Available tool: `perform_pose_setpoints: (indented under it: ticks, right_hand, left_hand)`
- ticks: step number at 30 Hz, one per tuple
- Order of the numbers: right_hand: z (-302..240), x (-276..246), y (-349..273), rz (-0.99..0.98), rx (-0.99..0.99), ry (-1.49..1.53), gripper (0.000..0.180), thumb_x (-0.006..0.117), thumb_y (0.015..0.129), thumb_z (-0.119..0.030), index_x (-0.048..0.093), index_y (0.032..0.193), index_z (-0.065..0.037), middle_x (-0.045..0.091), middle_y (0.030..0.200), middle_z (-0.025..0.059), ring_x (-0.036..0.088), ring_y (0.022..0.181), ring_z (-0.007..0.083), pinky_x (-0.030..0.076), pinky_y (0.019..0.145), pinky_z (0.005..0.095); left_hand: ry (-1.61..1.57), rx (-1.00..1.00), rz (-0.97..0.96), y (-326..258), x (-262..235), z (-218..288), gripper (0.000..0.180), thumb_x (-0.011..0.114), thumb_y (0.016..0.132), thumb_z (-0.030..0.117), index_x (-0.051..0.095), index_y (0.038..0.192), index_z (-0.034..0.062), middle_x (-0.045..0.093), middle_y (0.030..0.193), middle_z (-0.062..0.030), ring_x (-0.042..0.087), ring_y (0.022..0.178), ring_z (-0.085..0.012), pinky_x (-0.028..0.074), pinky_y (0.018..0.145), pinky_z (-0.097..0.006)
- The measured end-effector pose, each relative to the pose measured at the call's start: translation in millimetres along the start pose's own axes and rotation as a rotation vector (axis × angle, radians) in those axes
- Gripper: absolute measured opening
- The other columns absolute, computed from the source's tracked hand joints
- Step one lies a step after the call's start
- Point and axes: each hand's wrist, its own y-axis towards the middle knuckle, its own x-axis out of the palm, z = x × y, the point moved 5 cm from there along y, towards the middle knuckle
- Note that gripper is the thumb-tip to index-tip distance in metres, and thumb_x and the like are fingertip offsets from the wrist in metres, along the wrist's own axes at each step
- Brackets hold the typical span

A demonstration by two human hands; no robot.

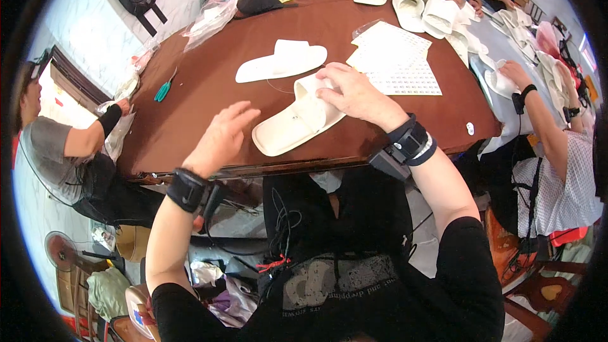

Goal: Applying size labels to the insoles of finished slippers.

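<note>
Table: a big brown wooden table [209,82] fills the middle; people sit along its left, right and far edges.
Sheets: flat white sheets with rows of tiny dots [396,63] lie near the right edge, just beside the right hand.
Slipper pile: lots of white slippers [418,6] are heaped at the far right corner.
Near slipper: a white slipper [294,123] lies at the near edge, tilted, its toe end pointing to the near edge.
Second slipper: another white slipper [282,61] lies flat just behind it, toward the middle of the table.
Right hand: the right hand [354,92] rests on the near slipper's strap, its fingers pressing and gripping it; a dark band sits on the wrist.
Left hand: the left hand [221,136] hangs over the near edge, just left of the near slipper, fingers spread out and holding nothing.
Scissors: small green-handled scissors [164,88] lie toward the left edge, well apart from both hands.
</note>
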Motion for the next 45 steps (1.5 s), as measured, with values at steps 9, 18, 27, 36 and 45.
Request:
perform_pose_setpoints:
  ticks: [9, 18, 27, 36, 45]
  right_hand:
    - [-25, 9, -21, 0.110, 0.020, -0.114, 0.056, 0.068, 0.079, -0.038, 0.055, 0.124, -0.007, 0.045, 0.128, 0.0207, 0.044, 0.118, 0.0407, 0.037, 0.098, 0.0542]
    - [-15, 13, -27, 0.190, -0.158, -0.078, 0.044, 0.068, 0.077, -0.028, 0.055, 0.113, -0.006, 0.049, 0.111, 0.0171, 0.048, 0.106, 0.0392, 0.042, 0.089, 0.0501]
    - [-13, 12, -20, 0.200, -0.208, -0.040, 0.038, 0.067, 0.077, -0.025, 0.058, 0.109, -0.006, 0.051, 0.109, 0.0161, 0.049, 0.106, 0.0384, 0.041, 0.090, 0.0492]
    - [-10, -1, 10, 0.012, -0.357, -0.001, 0.040, 0.059, 0.072, -0.015, 0.064, 0.110, -0.007, 0.061, 0.110, 0.0132, 0.056, 0.107, 0.0350, 0.043, 0.094, 0.0447]
    - [5, -7, 16, -0.104, -0.292, 0.014, 0.036, 0.058, 0.071, -0.003, 0.060, 0.108, -0.002, 0.060, 0.119, 0.0151, 0.055, 0.113, 0.0342, 0.045, 0.097, 0.0419]
  left_hand:
    - [-0.018, -0.022, -0.021, 104, 35, -102, 0.040, 0.059, 0.087, 0.019, 0.058, 0.124, 0.0030, 0.056, 0.127, -0.0197, 0.053, 0.117, -0.0383, 0.043, 0.100, -0.043]
    - [0.074, -0.201, -0.127, 144, 67, -144, 0.050, 0.057, 0.091, 0.034, 0.053, 0.130, 0.0028, 0.055, 0.130, -0.0210, 0.051, 0.122, -0.0376, 0.040, 0.104, -0.044]
    - [-0.051, -0.290, -0.197, 148, 62, -147, 0.041, 0.064, 0.089, 0.034, 0.054, 0.108, -0.0014, 0.062, 0.103, -0.0191, 0.060, 0.097, -0.0288, 0.046, 0.088, -0.037]
    - [0.006, -0.374, -0.047, 83, 57, -89, 0.049, 0.068, 0.083, 0.044, 0.056, 0.107, 0.0030, 0.062, 0.104, -0.0212, 0.057, 0.103, -0.0375, 0.046, 0.086, -0.047]
    - [-0.045, -0.410, 0.165, 23, 48, 10, 0.040, 0.069, 0.082, 0.036, 0.059, 0.100, 0.0022, 0.064, 0.098, -0.0201, 0.058, 0.095, -0.0387, 0.044, 0.085, -0.048]
